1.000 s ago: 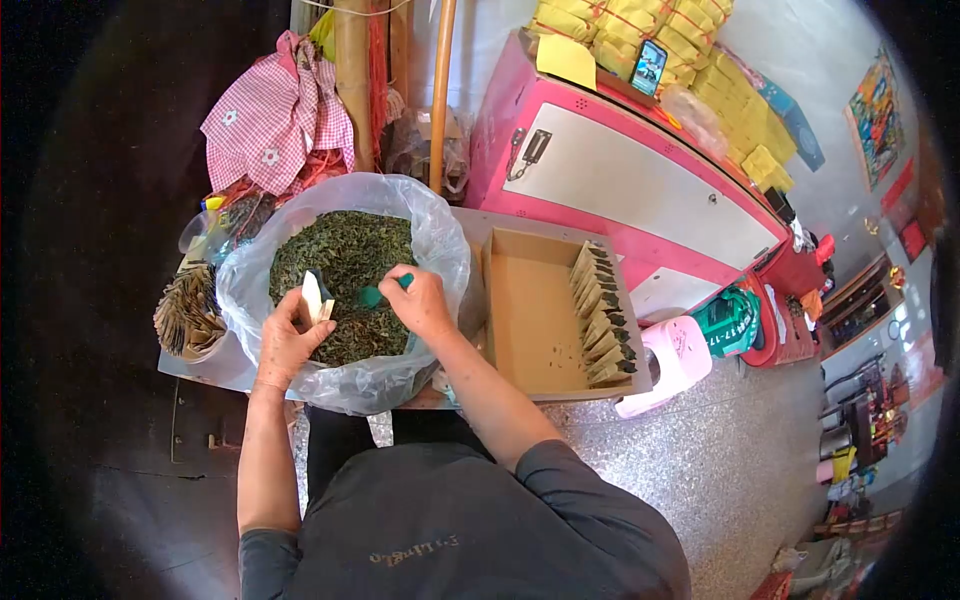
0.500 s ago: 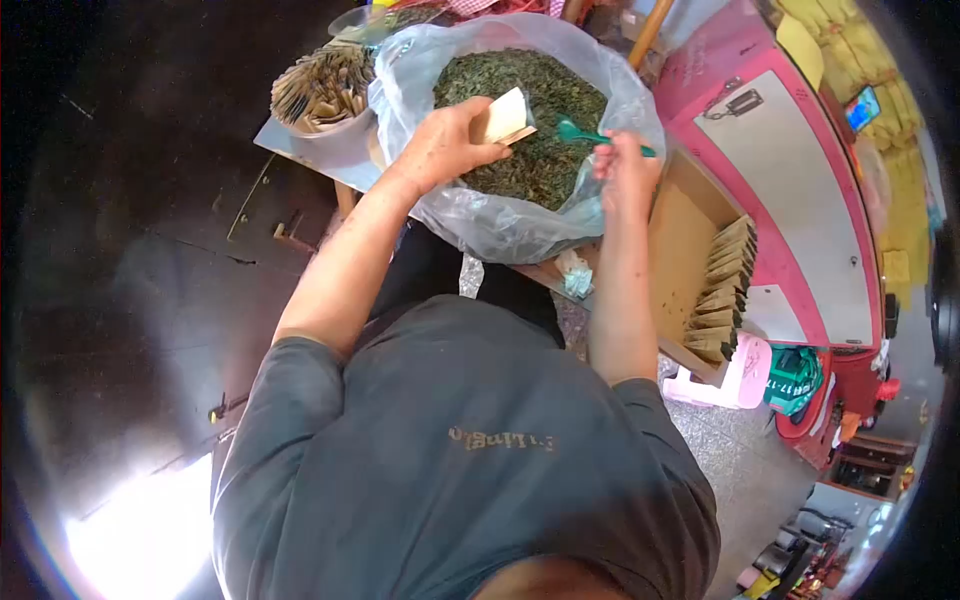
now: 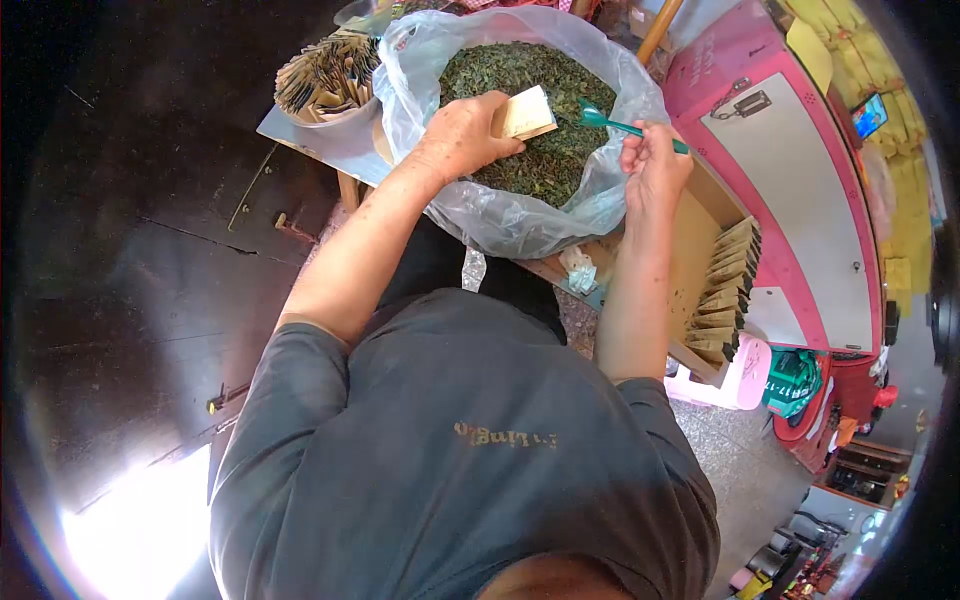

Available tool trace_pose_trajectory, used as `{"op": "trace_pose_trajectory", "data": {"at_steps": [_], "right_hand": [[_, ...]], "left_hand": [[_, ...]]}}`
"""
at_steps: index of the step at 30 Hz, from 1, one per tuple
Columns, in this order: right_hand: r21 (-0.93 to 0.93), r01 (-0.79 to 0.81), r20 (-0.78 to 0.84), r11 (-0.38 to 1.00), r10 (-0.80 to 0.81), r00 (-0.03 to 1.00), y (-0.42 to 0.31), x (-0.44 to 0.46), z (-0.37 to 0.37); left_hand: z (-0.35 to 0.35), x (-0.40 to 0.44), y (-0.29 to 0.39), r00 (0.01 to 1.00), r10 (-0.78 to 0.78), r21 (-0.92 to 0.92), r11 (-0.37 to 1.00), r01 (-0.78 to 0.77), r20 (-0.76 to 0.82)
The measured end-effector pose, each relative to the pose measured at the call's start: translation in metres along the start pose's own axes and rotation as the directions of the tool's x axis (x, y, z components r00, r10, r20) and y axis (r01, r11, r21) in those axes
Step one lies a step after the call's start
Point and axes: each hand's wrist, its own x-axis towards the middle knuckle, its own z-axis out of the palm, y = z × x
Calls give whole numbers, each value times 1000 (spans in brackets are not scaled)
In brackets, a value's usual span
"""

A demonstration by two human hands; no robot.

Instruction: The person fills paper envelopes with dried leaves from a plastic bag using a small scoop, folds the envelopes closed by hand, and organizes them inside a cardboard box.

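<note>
Paper packet (image 3: pixel 527 113) and green spoon (image 3: pixel 630 129) held near each other over dried leaves (image 3: pixel 510 66)

We see the left hand (image 3: pixel 465 138) pinching the packet between thumb and fingers, above the leaves in a clear plastic bag (image 3: pixel 505 224). Most of those fingers are hidden behind the packet, and we cannot see into it or tell how full it is. Its pale free end points right, toward the spoon, and its lower edge rises slightly that way; with part covered by the hand, we cannot settle its long axis.

Our right hand (image 3: pixel 657 172) has its fingers closed around the spoon's handle. The spoon's long axis slants from upper left to lower right, its head pointing left toward the packet, just apart from it. Whether the head carries any leaves is too small for us to tell.

The right forearm hides part of a cardboard box (image 3: pixel 682 262), where a row of packets (image 3: pixel 724 292) stands along one side. At the top edge, a clear container (image 3: pixel 362 17) is hard to make out.
</note>
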Motion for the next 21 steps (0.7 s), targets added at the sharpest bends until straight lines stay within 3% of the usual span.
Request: {"op": "trace_pose_trajectory", "data": {"at_steps": [7,9,10,11,13,14,17,21], "right_hand": [[-87,-18,33,996,21,999,6,-5,5],[-160,-22,57,987,32,998,5,-9,12],[-307,-10,50,952,27,998,-1,-16,20],[-268,-51,60,962,69,996,-1,-17,26],[-357,27,158,934,32,987,-2,-20,32],[-362,-34,128,931,85,988,0,-22,37],[-496,388,354,777,-228,907,16,-23,42],[-474,559,509,680,-307,804,2,-36,55]], "left_hand": [[0,2,4,999,-9,63,998,6,51],[-1,-1,3,999,13,47,999,-14,31],[0,1,4,999,31,25,999,-31,9],[-3,1,7,1000,10,19,1000,-11,21],[-5,-2,12,1000,-13,19,1000,13,16],[-4,-2,14,1000,-24,26,999,24,-1],[-4,-3,16,999,4,-45,999,-6,-36],[1,-4,14,997,30,-49,998,-34,-77]]}}
